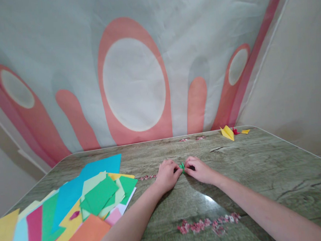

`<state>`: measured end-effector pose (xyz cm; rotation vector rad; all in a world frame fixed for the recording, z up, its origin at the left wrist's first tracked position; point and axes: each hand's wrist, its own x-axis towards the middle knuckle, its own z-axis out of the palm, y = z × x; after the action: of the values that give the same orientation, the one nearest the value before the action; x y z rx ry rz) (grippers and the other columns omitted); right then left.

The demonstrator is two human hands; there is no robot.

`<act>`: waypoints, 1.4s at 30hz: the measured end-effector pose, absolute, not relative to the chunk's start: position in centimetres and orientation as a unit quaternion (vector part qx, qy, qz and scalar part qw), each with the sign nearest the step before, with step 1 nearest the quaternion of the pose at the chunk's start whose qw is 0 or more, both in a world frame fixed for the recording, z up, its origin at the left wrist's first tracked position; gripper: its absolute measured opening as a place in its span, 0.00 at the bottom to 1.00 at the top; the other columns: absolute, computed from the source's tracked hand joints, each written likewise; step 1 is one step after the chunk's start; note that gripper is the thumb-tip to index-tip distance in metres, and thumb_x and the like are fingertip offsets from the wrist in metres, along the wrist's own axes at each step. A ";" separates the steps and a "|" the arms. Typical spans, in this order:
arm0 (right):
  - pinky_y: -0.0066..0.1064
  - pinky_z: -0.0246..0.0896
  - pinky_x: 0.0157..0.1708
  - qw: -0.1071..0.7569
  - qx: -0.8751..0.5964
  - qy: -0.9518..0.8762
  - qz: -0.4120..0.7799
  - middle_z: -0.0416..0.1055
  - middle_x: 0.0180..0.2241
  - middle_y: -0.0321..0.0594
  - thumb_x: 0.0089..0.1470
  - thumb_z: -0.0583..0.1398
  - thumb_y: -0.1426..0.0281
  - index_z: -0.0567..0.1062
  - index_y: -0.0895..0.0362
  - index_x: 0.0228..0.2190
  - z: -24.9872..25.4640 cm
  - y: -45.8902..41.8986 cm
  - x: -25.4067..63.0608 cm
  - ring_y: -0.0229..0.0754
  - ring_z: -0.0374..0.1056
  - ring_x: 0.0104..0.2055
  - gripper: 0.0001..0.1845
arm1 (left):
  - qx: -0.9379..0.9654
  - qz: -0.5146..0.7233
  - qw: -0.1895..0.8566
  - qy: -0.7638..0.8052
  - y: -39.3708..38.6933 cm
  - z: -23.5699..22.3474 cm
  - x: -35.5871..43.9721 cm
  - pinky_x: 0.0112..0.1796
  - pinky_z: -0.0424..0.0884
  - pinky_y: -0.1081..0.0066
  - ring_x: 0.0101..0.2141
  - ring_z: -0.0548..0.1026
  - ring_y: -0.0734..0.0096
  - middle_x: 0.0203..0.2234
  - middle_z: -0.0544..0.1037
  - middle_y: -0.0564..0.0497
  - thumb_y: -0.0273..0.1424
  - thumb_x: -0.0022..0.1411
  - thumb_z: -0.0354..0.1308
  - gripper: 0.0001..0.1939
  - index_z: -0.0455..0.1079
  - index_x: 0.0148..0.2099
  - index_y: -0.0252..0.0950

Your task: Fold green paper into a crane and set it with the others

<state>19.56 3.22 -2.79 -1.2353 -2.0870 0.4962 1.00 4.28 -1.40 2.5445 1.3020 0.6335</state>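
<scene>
A small piece of folded green paper (182, 167) is pinched between my two hands, low over the middle of the table. My left hand (168, 175) grips its left side with thumb and forefinger. From the right, my right hand (198, 170) pinches the other side, fingertips close to those of the left. Only a narrow strip of the paper shows, so its full shape is hidden by my fingers.
Many coloured paper sheets (99, 195) lie spread over the table's left side, a small magenta folded piece (74, 215) among them. A yellow folded paper (228, 133), a red folded paper (235, 130) and a small yellow piece (245, 131) sit at the far right edge of the wood-patterned table (265, 163).
</scene>
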 end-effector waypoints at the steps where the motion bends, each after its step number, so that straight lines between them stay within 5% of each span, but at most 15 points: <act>1: 0.34 0.56 0.40 0.328 -0.475 -0.794 0.189 0.68 0.31 0.39 0.50 0.59 0.73 0.71 0.57 0.22 -2.8 3.3 19.6 0.41 0.63 0.37 0.06 | 0.863 0.213 0.104 0.446 4.3 -1.4 1.0 0.39 0.61 0.68 0.38 0.67 0.66 0.32 0.71 0.50 0.38 0.60 0.51 0.11 0.71 0.32 0.38; 42: 0.34 0.55 0.40 0.316 -0.507 -0.783 0.176 0.65 0.30 0.38 0.45 0.59 0.76 0.66 0.57 0.19 -2.4 3.1 19.1 0.41 0.60 0.37 0.08 | 0.858 0.190 0.057 0.473 3.9 -1.3 1.6 0.39 0.61 0.66 0.39 0.65 0.64 0.34 0.68 0.49 0.38 0.59 0.53 0.10 0.67 0.32 0.37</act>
<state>19.10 3.09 -2.37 -1.3342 -2.0610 0.4622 1.59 3.90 -1.35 2.6037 1.4345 0.5767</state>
